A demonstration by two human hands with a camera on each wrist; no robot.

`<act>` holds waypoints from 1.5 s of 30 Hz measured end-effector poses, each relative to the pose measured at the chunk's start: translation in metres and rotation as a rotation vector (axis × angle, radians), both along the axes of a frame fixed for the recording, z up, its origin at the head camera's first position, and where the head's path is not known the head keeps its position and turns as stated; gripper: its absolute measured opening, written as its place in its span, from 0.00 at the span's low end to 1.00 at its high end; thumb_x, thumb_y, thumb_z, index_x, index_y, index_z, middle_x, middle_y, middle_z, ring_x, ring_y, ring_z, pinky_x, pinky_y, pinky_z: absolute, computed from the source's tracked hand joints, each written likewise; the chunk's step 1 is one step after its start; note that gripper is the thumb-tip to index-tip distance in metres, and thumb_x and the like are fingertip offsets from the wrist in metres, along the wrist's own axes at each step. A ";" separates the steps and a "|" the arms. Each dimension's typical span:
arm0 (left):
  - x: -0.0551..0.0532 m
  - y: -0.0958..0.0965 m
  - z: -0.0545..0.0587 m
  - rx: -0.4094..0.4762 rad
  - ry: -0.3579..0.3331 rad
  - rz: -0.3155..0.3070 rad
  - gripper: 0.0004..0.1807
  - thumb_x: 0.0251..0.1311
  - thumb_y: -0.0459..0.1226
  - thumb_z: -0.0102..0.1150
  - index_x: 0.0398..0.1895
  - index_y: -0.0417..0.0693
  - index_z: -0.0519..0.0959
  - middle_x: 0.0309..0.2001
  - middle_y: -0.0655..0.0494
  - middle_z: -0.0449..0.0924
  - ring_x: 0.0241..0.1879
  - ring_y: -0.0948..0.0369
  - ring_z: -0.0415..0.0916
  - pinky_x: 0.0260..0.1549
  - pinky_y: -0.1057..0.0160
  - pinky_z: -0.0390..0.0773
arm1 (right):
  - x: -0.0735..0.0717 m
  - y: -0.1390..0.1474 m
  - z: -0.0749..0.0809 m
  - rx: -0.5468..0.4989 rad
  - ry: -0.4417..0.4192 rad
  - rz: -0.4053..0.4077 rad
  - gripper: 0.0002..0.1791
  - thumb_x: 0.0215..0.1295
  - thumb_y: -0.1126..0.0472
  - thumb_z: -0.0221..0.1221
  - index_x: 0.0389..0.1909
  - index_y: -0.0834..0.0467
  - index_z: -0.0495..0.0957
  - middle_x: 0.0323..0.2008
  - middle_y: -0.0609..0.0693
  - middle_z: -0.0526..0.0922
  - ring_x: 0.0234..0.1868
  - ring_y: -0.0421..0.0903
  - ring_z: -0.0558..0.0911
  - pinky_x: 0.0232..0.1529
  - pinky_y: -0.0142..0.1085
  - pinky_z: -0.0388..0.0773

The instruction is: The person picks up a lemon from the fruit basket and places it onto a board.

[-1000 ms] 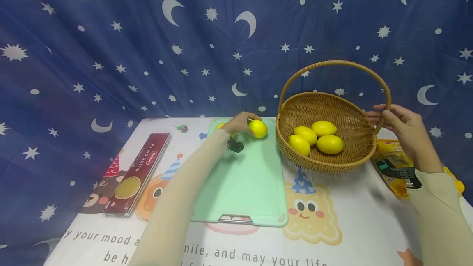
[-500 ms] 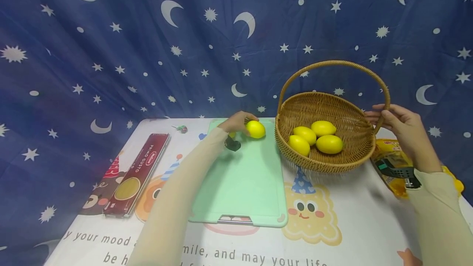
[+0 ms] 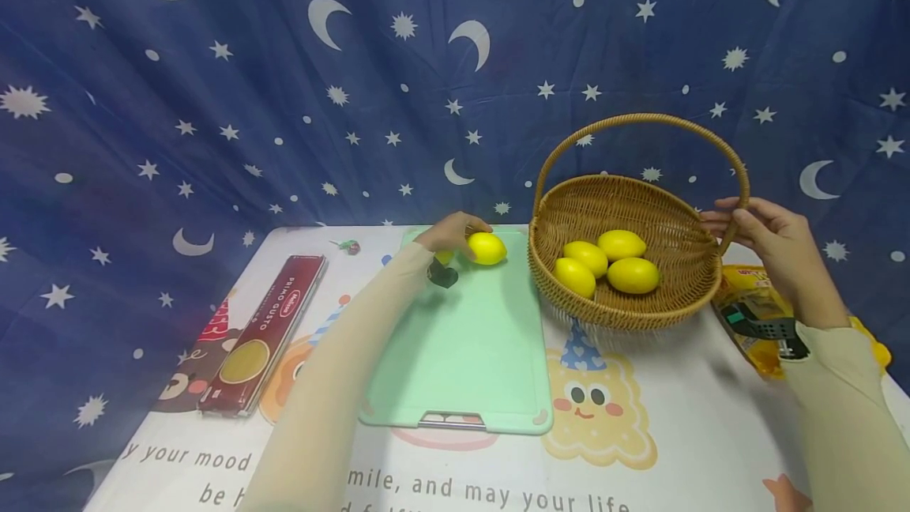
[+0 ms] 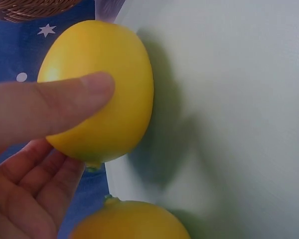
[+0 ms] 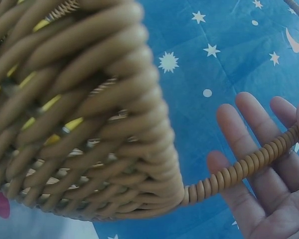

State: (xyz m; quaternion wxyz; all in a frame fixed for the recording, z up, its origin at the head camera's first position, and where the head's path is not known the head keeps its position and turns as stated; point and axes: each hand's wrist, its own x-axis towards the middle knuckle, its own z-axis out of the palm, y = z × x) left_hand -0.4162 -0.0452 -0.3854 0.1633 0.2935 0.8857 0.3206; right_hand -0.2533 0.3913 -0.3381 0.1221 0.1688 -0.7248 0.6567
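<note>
A yellow lemon (image 3: 488,248) is pinched by my left hand (image 3: 444,234) close over the far end of the pale green cutting board (image 3: 465,346). In the left wrist view the thumb lies across the lemon's side and the other fingers are beyond it. A second lemon (image 4: 132,221) rests on the board beneath that hand, mostly hidden in the head view. My right hand (image 3: 778,251) holds the right end of the handle of a wicker basket (image 3: 618,200), fingers behind it and thumb in front. Several lemons (image 3: 633,276) lie inside the basket, which tilts toward me.
A dark red spaghetti pack (image 3: 266,330) lies left of the board, with a small wrapped lollipop (image 3: 350,246) behind it. A yellow bag (image 3: 750,303) sits right of the basket, partly behind the right wrist. A blue star-patterned curtain (image 3: 398,62) hangs behind the table.
My left hand has moved slightly left with its lemon, which has turned to lie more sideways. The right hand and the basket have stayed put.
</note>
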 end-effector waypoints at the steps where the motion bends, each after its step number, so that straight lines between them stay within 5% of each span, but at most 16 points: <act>1: 0.000 0.000 0.000 -0.002 -0.001 0.000 0.34 0.43 0.22 0.66 0.60 0.38 0.72 0.62 0.46 0.72 0.65 0.50 0.66 0.67 0.57 0.63 | 0.000 0.000 0.000 -0.003 0.000 0.001 0.17 0.71 0.62 0.46 0.56 0.65 0.71 0.43 0.43 0.86 0.43 0.35 0.84 0.46 0.19 0.74; 13: 0.002 -0.001 0.004 -0.024 -0.002 0.014 0.34 0.45 0.23 0.66 0.60 0.40 0.73 0.62 0.47 0.72 0.64 0.50 0.67 0.67 0.57 0.64 | -0.001 -0.001 0.002 0.001 -0.011 -0.009 0.17 0.71 0.62 0.47 0.56 0.65 0.71 0.43 0.43 0.86 0.43 0.35 0.84 0.46 0.19 0.74; 27: -0.006 0.013 -0.011 0.019 -0.007 0.088 0.32 0.48 0.25 0.66 0.60 0.43 0.73 0.62 0.50 0.73 0.64 0.53 0.67 0.65 0.58 0.65 | -0.001 -0.002 0.001 0.005 -0.006 -0.006 0.17 0.71 0.62 0.46 0.56 0.64 0.71 0.43 0.43 0.86 0.43 0.35 0.84 0.46 0.19 0.74; 45: 0.005 0.007 -0.001 0.012 0.004 0.091 0.33 0.48 0.27 0.66 0.62 0.42 0.71 0.63 0.50 0.72 0.64 0.51 0.67 0.66 0.56 0.64 | -0.001 -0.001 0.000 0.015 -0.007 -0.016 0.17 0.71 0.62 0.47 0.55 0.64 0.72 0.43 0.42 0.86 0.43 0.35 0.84 0.45 0.18 0.75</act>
